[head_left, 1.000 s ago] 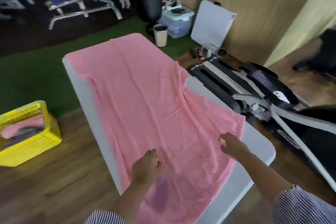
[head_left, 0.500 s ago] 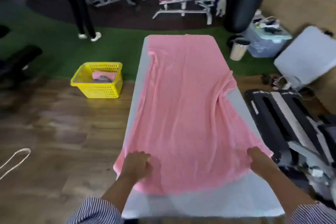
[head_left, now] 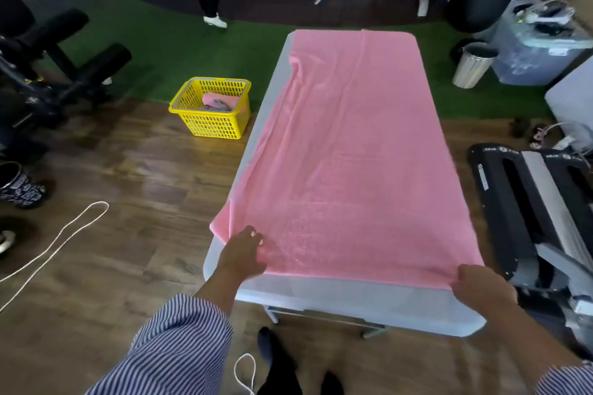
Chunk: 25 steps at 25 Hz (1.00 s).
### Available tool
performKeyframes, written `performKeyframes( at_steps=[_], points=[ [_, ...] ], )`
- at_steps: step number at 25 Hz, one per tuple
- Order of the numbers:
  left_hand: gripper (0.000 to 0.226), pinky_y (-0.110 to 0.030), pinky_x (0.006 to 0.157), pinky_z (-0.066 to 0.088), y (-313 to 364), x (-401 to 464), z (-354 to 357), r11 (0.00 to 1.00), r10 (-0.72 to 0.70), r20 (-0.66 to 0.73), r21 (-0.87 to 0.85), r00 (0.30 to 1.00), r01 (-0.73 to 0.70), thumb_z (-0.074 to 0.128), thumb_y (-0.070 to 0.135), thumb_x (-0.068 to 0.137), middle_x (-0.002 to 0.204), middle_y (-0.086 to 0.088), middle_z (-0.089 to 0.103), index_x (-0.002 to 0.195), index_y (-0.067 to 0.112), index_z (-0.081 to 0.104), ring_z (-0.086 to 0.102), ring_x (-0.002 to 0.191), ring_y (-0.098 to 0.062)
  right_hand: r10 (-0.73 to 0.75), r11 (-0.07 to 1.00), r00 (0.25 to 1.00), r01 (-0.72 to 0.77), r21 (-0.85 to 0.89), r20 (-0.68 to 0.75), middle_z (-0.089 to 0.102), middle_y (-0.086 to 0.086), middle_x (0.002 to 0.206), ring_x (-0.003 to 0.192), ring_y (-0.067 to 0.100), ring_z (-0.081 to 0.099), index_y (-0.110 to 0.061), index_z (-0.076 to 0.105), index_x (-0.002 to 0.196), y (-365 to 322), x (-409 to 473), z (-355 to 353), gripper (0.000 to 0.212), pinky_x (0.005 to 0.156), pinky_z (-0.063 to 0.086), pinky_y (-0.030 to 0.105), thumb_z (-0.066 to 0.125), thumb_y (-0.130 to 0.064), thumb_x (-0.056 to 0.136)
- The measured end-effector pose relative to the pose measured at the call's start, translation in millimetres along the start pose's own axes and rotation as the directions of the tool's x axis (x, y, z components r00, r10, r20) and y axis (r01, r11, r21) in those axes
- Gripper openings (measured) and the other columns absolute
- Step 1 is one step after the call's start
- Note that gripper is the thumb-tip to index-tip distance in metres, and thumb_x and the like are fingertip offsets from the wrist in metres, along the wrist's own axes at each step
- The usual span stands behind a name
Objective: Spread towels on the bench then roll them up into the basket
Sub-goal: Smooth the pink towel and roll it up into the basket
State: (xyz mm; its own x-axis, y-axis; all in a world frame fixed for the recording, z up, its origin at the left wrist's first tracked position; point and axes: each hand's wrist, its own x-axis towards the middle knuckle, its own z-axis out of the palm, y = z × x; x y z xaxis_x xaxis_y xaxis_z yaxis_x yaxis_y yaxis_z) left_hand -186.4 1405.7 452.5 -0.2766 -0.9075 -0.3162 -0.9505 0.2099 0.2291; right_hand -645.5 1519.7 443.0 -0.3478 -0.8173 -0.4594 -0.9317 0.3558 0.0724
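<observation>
You are standing at the near end of the bench (head_left: 353, 301), with the pink towel (head_left: 349, 151) lying spread along its length, reaching toward twelve o'clock and covering nearly the whole top. A strip of pale bench surface is showing bare along the near edge and down the nine o'clock side.

Your left hand (head_left: 241, 254) is resting on the towel's near corner at about eight o'clock, fingers curled and pinching the fabric where it is draping over the bench edge. Your right hand (head_left: 481, 286) is gripping the opposite near corner at about four o'clock, fingers folded over the hem (the thumb side is hidden, so how far it is wrapping you cannot tell).

The yellow basket (head_left: 192, 96) is sitting on the wood floor at about ten o'clock, just beside the bench and apart from it, with a pink and grey bundle (head_left: 215, 102) lying inside. A metal bin (head_left: 473, 65) is standing on the green turf at two o'clock, and a white cord (head_left: 57, 237) is trailing across the floor at nine o'clock.
</observation>
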Motion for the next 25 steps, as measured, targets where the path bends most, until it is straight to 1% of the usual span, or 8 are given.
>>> performKeyframes(
  at_steps=[4,8,11,13,16,19,22,25],
  points=[
    [0.054,-0.038,0.074,0.055,-10,-14,7,0.978,0.177,-0.148,0.142,0.973,-0.156,0.077,0.018,0.062,0.115,-0.007,0.058,0.112,0.007,0.06,0.062,0.098,-0.026,-0.028,0.996,0.997,0.023,0.084,0.07,0.057,0.003,0.111,0.1,0.023,0.056,-0.023,0.049,0.093,22,-25,11,0.012,0.079,0.046,0.031,0.048,-0.028,0.082],
    [0.04,-0.034,0.05,0.052,-39,-17,10,0.981,0.114,-0.206,0.18,0.972,-0.077,0.083,0.016,0.056,0.085,-0.009,0.063,0.09,0.006,0.064,0.062,0.067,-0.027,-0.095,0.983,0.994,0.086,0.165,0.048,0.045,-0.002,0.102,0.099,0.022,0.054,-0.022,0.04,0.093,28,-33,19,0.019,0.08,0.046,0.033,0.054,-0.025,0.081],
    [0.034,-0.039,0.053,0.055,-50,-14,11,0.97,0.169,-0.24,0.21,0.956,-0.119,0.08,0.002,0.054,0.085,-0.007,0.067,0.085,0.012,0.069,0.066,0.071,-0.029,-0.071,0.969,0.996,0.084,0.232,-0.062,0.045,0.002,0.093,0.086,0.028,0.053,-0.009,0.052,0.093,22,-35,27,0.017,0.071,0.041,0.033,0.058,-0.013,0.077],
    [0.035,-0.042,0.053,0.055,-56,-14,10,0.959,0.214,-0.282,0.245,0.935,-0.145,0.06,-0.009,0.063,0.085,-0.007,0.069,0.086,0.015,0.071,0.067,0.074,-0.03,-0.056,0.951,0.988,0.097,0.293,-0.145,0.048,0.006,0.085,0.075,0.029,0.05,0.0,0.058,0.087,21,-33,35,0.014,0.065,0.035,0.032,0.061,-0.002,0.073],
    [0.046,-0.04,0.045,0.049,-80,-25,8,0.936,0.267,-0.317,0.31,0.91,-0.167,0.037,0.001,0.057,0.073,-0.007,0.066,0.088,0.01,0.07,0.064,0.059,-0.031,-0.089,0.935,0.973,0.155,0.32,-0.212,0.042,-0.002,0.074,0.067,0.024,0.044,-0.001,0.059,0.079,14,-37,38,0.009,0.063,0.037,0.034,0.063,0.0,0.071],
    [0.05,-0.043,0.055,0.042,-119,-56,8,0.896,0.325,-0.334,0.409,0.885,-0.174,0.034,0.009,0.056,0.07,-0.003,0.062,0.096,0.015,0.065,0.062,0.059,-0.029,-0.119,0.924,0.971,0.184,0.336,-0.205,0.046,-0.001,0.078,0.072,0.029,0.053,-0.006,0.062,0.085,-3,-43,36,0.011,0.067,0.041,0.035,0.063,-0.006,0.075],
    [0.046,-0.043,0.057,0.036,-139,-78,13,0.889,0.319,-0.346,0.431,0.883,-0.152,0.035,0.009,0.058,0.07,-0.004,0.059,0.1,0.018,0.053,0.06,0.06,-0.028,-0.154,0.916,0.968,0.214,0.339,-0.197,0.044,-0.003,0.081,0.069,0.022,0.047,-0.007,0.062,0.088,-18,-49,36,0.012,0.065,0.037,0.03,0.064,-0.01,0.076],
    [0.043,-0.044,0.058,0.04,-132,-76,24,0.9,0.297,-0.366,0.416,0.882,-0.131,0.034,0.01,0.059,0.069,-0.006,0.06,0.097,0.016,0.054,0.062,0.058,-0.029,-0.106,0.917,0.974,0.174,0.359,-0.199,0.045,0.0,0.084,0.073,0.02,0.045,-0.005,0.064,0.092,-21,-54,35,0.013,0.067,0.034,0.028,0.062,-0.008,0.079]
  ],
)
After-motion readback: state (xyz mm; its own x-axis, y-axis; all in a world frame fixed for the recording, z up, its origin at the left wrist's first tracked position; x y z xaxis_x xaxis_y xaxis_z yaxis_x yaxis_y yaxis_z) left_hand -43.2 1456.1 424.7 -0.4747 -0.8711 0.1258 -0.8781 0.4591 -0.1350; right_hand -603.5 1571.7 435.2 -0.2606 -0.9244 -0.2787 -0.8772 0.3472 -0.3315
